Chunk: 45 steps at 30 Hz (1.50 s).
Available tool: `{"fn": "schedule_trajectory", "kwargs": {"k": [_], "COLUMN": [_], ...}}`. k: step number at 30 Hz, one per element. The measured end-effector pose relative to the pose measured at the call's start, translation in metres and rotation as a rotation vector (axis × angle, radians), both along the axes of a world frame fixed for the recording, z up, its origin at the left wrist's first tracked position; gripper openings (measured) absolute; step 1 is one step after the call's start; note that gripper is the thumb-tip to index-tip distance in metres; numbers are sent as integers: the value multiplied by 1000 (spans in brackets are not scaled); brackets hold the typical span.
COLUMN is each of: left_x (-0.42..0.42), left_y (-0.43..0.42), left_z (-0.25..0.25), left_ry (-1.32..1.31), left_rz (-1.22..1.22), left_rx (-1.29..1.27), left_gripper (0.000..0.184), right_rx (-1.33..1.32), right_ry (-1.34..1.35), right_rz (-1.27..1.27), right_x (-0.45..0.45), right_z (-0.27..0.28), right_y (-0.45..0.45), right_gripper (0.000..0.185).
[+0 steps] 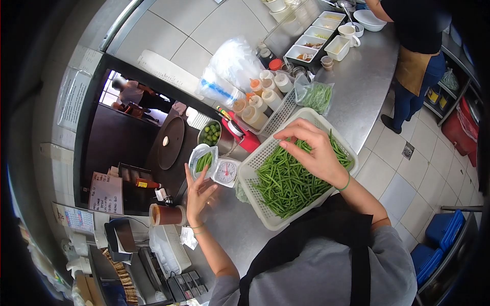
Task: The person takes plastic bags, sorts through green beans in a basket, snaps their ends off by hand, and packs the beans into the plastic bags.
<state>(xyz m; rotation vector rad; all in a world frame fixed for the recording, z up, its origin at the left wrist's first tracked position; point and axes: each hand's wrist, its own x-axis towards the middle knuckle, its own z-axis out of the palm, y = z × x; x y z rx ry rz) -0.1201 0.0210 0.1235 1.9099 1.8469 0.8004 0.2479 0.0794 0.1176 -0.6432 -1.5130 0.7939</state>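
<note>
A pale perforated plastic basket (245, 178) full of cut green beans (286, 183) stands on the steel counter in front of me. Over the beans is my right hand (316, 153), fingers curved, thumb tip a little apart from them, and nothing visible between them. My left hand (199, 199) has its fingers spread beside a small white dial scale (224, 171). On the scale sits a clear plastic bag (195, 156) with a few green beans inside. Whether my left fingertips touch the bag or scale I cannot tell.
Behind the basket are squeeze bottles (253, 117) in a tray, a bagged green vegetable (317, 97) and a metal container of green limes (210, 133). A brown-filled tub (168, 214) stands at left. Another person (418, 56) is at the counter's far right.
</note>
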Motion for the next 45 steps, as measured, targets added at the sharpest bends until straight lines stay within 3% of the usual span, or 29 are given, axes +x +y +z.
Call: {"fn": "schedule_trajectory", "kwargs": {"k": [7, 13, 16, 19, 20, 22, 24, 28, 31, 35, 39, 41, 42, 45], "left_x": [21, 22, 20, -1, -4, -8, -3, 27, 53, 70, 88, 97, 98, 95], "left_y": [-14, -6, 4, 27, 31, 40, 41, 23, 14, 0, -13, -17, -17, -17], "left_z": [27, 20, 1, -32, -33, -33, -13, 43, 66, 66, 64, 59, 58, 46], "left_ry": [66, 110, 52, 154, 126, -248, -385, -722, -937, -1082, -1060, -1011, -985, -935], "left_rz": [27, 44, 128, 318, 492, 358, 380, 317, 183, 19, -27, 7, 20, 42], "left_rx": [-28, -2, 72, 263, 182, 498, 577, 543, 561, 460, 343, 304, 289, 201], "left_gripper": [64, 61, 54, 47, 42, 43, 45, 44, 45, 48, 56, 57, 58, 62], "right_rx": [-56, -48, -21, 10, 24, 30, 56, 139, -25, 75, -191, -275, -334, -384], "right_ry": [25, 16, 4, -58, -82, -89, -80, -382, -733, -1093, -693, -260, -67, 175], "right_rz": [27, 35, 30, 24, 23, 34, 36, 81, 286, 318, 373, 375, 343, 259], "right_x": [-1, -2, -5, -8, -11, -14, -19, -37, -66, -102, -95, -82, -75, -61], "right_z": [0, -2, -4, -12, -13, -16, -18, -47, -90, -144, -133, -117, -100, -51], "right_y": [0, 3, 6, 7, 7, 7, 7, 14, 11, -3, 12, 28, 30, 32], "right_gripper": [13, 12, 12, 12, 11, 9, 9, 8, 9, 11, 13, 11, 11, 7]}}
